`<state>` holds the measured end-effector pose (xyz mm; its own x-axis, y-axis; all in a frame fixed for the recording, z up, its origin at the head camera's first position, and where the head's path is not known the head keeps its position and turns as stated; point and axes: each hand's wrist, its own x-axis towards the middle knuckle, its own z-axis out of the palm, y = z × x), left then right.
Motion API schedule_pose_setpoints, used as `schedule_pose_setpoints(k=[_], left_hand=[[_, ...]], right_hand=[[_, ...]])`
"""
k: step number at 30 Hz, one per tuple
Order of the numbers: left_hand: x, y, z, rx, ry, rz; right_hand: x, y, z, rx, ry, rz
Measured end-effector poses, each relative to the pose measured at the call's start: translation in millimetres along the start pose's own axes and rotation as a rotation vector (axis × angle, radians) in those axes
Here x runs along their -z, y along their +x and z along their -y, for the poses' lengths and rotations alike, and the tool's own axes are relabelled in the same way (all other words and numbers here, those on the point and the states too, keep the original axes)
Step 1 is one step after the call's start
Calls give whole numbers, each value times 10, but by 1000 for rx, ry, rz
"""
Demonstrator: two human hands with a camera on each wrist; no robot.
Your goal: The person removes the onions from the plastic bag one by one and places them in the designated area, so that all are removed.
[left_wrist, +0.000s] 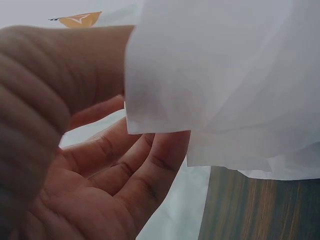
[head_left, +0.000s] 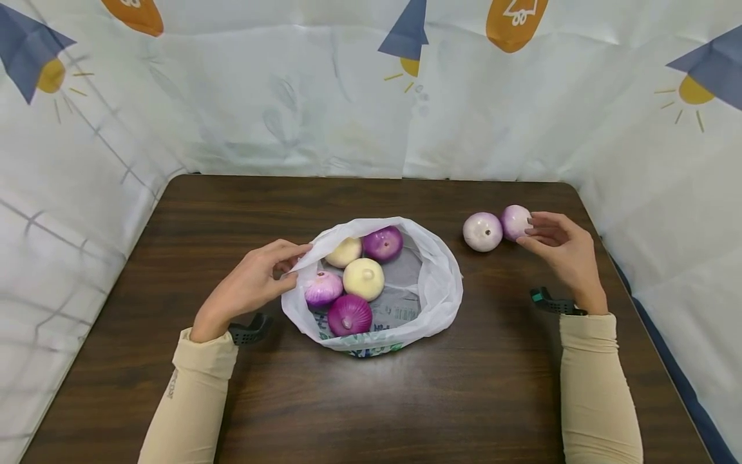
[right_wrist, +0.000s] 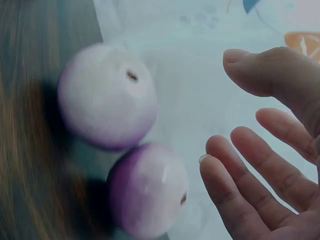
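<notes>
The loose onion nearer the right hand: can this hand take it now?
Probably yes: the right hand is open beside this onion and nothing visibly blocks the way; the other loose onion lies on its far side.

No wording can be read with certainty. Small dark lettering point(head_left: 172, 383) runs lengthwise along the outer side of the left sleeve point(head_left: 191, 406), too small to make out. The white plastic bag point(head_left: 443, 283) carries blue and green print point(head_left: 371, 352) low on its near side, partly lost in the folds; greyish letter-like marks point(head_left: 406, 313) show faintly on its inside, too blurred to tell as words or numbers
</notes>
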<state>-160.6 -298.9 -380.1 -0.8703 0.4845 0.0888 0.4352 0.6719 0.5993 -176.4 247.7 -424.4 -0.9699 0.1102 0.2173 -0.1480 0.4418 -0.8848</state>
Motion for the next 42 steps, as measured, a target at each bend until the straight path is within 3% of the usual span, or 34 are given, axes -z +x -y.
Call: schedule_pose_setpoints(k=[9, 20, 26, 36, 42], left_hand=[[17, 1, -2, -6, -8, -1], [5, 5, -11, -10, -17, -4], [22, 7, -18, -7, -12, -3], [34, 14, -17, -5, -27, -5], [22, 5, -8, -13, -41, -10]], right_hand=[[-222, 26, 261, 91, 86, 67], [-560, 60, 490, 126, 16, 173], [-729, 59, 591, 111, 43, 244], [-999, 41, 686, 214, 70, 354], [-1136, -12, 743, 273, 30, 390]])
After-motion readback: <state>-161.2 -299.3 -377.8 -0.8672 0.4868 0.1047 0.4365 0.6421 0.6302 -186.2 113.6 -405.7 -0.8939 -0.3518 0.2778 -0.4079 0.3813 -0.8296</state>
